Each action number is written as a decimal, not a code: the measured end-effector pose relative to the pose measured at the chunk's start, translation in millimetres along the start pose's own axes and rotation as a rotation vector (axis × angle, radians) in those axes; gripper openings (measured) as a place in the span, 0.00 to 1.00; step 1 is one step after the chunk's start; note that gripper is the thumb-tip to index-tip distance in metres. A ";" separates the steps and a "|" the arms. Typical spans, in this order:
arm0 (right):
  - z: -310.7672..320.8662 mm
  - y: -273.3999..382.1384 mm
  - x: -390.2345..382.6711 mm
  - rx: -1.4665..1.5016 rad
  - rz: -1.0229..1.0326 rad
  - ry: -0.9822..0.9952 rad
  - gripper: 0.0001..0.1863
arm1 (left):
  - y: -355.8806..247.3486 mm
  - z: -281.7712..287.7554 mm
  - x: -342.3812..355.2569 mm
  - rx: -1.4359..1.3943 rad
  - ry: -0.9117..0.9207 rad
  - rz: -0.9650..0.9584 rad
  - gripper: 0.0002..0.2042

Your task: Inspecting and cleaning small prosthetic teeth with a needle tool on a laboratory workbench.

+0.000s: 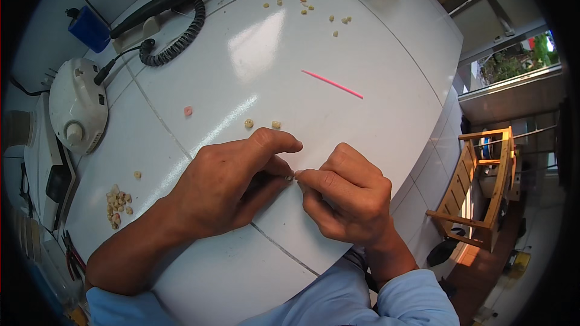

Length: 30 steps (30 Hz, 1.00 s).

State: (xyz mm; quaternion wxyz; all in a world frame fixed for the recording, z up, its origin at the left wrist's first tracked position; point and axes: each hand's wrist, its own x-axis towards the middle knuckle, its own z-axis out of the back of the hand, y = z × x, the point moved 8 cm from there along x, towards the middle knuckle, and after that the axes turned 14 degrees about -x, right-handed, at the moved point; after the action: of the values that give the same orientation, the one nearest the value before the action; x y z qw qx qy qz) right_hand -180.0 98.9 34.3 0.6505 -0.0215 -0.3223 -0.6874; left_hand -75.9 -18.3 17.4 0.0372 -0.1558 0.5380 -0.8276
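My left hand (232, 184) and my right hand (347, 196) meet over the white tiled counter (241, 42), fingertips pinched together on a tiny pale piece (290, 177); which hand carries it I cannot tell. Two small beige tooth-like pieces (248, 123) (276, 124) lie just beyond my fingers. A thin pink stick (332, 84) lies further out on the counter. A small pink piece (188, 110) sits to the left.
A pile of beige pieces (118, 200) lies at the left near my forearm; more are scattered at the far side (307, 6). A white machine (77, 105) and a black handpiece with coiled cable (175, 36) stand at the left. A wooden chair (483, 187) is below right.
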 end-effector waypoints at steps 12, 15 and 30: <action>0.7 -0.4 2.4 0.006 -0.006 -0.043 0.13 | -1.7 -1.0 1.1 -0.024 0.025 -0.021 0.25; -0.2 -1.4 1.5 0.012 -0.008 -0.037 0.14 | -0.9 -1.1 1.2 -0.044 0.026 -0.006 0.25; 1.3 -0.8 0.9 0.009 -0.009 -0.060 0.14 | -0.3 -1.7 1.1 -0.039 0.030 0.002 0.26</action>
State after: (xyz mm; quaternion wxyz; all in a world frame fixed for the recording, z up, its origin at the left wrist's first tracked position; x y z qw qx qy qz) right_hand -181.4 98.7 35.4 0.6376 -0.0379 -0.3448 -0.6879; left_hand -77.4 -17.0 17.4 0.0268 -0.1434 0.5544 -0.8193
